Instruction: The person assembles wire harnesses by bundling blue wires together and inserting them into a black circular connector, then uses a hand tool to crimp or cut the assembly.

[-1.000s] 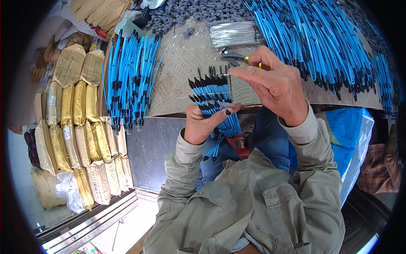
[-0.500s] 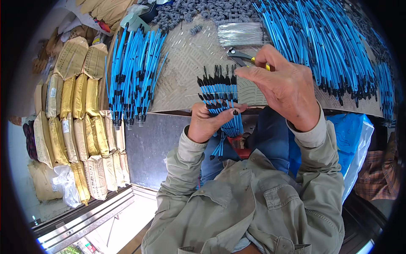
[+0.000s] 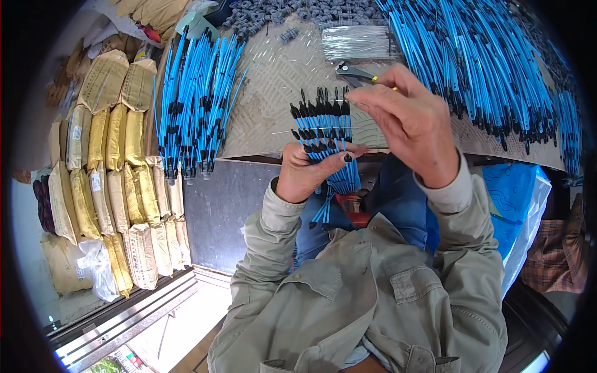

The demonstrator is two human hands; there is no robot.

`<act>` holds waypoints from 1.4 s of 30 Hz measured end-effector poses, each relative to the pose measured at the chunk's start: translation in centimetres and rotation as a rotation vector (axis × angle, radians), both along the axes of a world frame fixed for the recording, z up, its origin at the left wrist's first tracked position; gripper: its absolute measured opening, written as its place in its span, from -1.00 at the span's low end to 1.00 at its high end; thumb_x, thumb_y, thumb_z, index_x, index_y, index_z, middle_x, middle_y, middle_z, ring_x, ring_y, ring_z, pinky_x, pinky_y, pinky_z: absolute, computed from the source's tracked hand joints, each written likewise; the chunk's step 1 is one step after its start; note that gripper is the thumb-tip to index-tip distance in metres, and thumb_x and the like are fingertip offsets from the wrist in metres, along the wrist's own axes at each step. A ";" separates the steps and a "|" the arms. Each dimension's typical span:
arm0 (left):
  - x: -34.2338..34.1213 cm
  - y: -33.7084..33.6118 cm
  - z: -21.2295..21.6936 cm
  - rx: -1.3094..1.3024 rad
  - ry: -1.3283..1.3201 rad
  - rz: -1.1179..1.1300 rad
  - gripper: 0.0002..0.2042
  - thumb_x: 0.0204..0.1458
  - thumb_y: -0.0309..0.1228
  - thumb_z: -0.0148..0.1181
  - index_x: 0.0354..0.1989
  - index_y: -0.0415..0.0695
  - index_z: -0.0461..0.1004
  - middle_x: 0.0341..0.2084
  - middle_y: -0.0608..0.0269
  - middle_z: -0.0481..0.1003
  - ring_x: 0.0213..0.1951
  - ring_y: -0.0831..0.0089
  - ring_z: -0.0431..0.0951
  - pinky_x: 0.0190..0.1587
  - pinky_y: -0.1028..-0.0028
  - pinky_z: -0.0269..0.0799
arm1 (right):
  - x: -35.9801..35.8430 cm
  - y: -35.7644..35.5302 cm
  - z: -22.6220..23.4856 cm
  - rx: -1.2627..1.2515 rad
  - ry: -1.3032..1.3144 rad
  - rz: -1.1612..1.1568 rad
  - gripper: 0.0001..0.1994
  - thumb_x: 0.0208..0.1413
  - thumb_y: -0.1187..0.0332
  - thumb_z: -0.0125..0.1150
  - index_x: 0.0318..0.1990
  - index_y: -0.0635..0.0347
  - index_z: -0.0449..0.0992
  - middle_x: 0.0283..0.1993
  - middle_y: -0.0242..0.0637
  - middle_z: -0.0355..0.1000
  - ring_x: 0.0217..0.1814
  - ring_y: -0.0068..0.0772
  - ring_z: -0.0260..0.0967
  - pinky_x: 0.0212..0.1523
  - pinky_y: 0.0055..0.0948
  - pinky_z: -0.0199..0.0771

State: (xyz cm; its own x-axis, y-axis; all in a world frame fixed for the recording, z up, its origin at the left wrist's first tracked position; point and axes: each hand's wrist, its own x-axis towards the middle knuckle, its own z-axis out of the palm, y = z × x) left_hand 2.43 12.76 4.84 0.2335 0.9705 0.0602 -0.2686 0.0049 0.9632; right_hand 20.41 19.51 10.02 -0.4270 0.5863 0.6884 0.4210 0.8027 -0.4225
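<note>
My left hand [image 3: 306,175] is closed around a bundle of blue rods with black tips [image 3: 324,117], held upright over my lap at the table's front edge. A thin pale wire [image 3: 286,132] lies crosswise at the bundle, below its tips. My right hand [image 3: 410,118] is beside the top of the bundle, on its right, thumb and fingers pinched together near the rightmost tip. What the pinch holds is too small to make out. Behind that hand lies a pair of cutters [image 3: 353,73] with dark jaws and yellow handles, partly covered.
A pile of blue rods [image 3: 466,68] covers the table's right side; another stack [image 3: 199,99] lies at its left. Pale wires [image 3: 356,42] and grey ribbed pieces [image 3: 280,15] sit farther back. Stacked packages [image 3: 115,140] stand at the left. A blue bag [image 3: 513,193] is beside my right arm.
The right hand has turned slightly at the bundle's tips, its fingers bunched more closely. The left hand keeps its hold on the blue rods, and the whole view has shifted a little.
</note>
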 end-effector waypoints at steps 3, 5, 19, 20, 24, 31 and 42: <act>-0.1 -0.1 -0.1 0.017 0.000 -0.001 -0.86 0.00 -0.62 0.10 -0.26 -0.35 0.50 -0.27 0.04 0.53 -0.20 0.40 0.53 -0.13 0.46 0.44 | -0.6 -0.6 -0.4 -0.054 0.080 -0.010 -0.80 -0.13 0.59 0.21 -0.29 0.16 0.52 -0.47 -0.25 0.28 -0.55 -0.34 0.29 -0.58 -0.47 0.26; -0.2 -0.1 -0.1 0.026 -0.008 -0.006 -0.86 0.00 -0.62 0.10 -0.25 -0.35 0.50 -0.27 0.04 0.53 -0.21 0.41 0.53 -0.13 0.46 0.43 | -0.8 -0.9 -0.2 -0.067 0.083 -0.034 -0.81 -0.11 0.60 0.20 -0.29 0.19 0.51 -0.47 -0.23 0.27 -0.54 -0.35 0.28 -0.57 -0.49 0.25; 0.0 -0.3 0.2 -0.004 0.031 -0.007 -0.84 -0.01 -0.60 0.14 -0.24 -0.33 0.51 -0.28 0.10 0.54 -0.22 0.49 0.51 -0.12 0.51 0.41 | 0.9 1.4 3.5 -0.045 -0.256 0.132 -0.90 -0.13 0.49 0.24 -0.41 0.17 0.47 -0.55 -0.30 0.25 -0.56 -0.26 0.28 -0.61 -0.39 0.18; 0.0 -0.3 0.2 -0.005 0.043 -0.012 -0.84 -0.02 -0.59 0.15 -0.24 -0.33 0.51 -0.28 0.10 0.54 -0.22 0.49 0.51 -0.12 0.51 0.41 | 1.0 1.6 3.5 -0.065 -0.248 0.164 -0.91 -0.13 0.48 0.24 -0.42 0.18 0.46 -0.55 -0.30 0.25 -0.57 -0.26 0.27 -0.61 -0.39 0.17; -0.3 -0.3 0.2 -0.001 0.056 -0.024 -0.84 -0.02 -0.61 0.14 -0.23 -0.33 0.50 -0.28 0.10 0.54 -0.20 0.47 0.52 -0.11 0.50 0.41 | 1.0 1.9 4.2 -0.070 -0.294 0.211 -0.90 -0.15 0.48 0.25 -0.44 0.18 0.45 -0.56 -0.29 0.25 -0.59 -0.24 0.26 -0.62 -0.38 0.15; -0.1 -0.3 0.0 -0.018 -0.050 -0.046 -0.80 -0.03 -0.67 0.12 -0.19 -0.32 0.47 -0.27 0.09 0.52 -0.14 0.38 0.51 -0.09 0.47 0.41 | 0.5 2.5 3.8 -0.222 -0.230 0.291 -0.88 -0.13 0.51 0.25 -0.39 0.19 0.46 -0.59 -0.38 0.21 -0.64 -0.48 0.21 -0.63 -0.50 0.11; -0.4 -0.4 -0.3 -0.042 -0.054 -0.061 -0.76 -0.05 -0.72 0.11 -0.16 -0.32 0.43 -0.26 0.08 0.51 -0.12 0.35 0.50 -0.11 0.47 0.42 | -1.3 2.5 0.8 -0.558 0.106 0.495 -0.84 -0.05 0.48 0.23 -0.27 0.23 0.48 -0.51 -0.50 0.22 -0.54 -0.75 0.08 -0.58 -0.66 0.01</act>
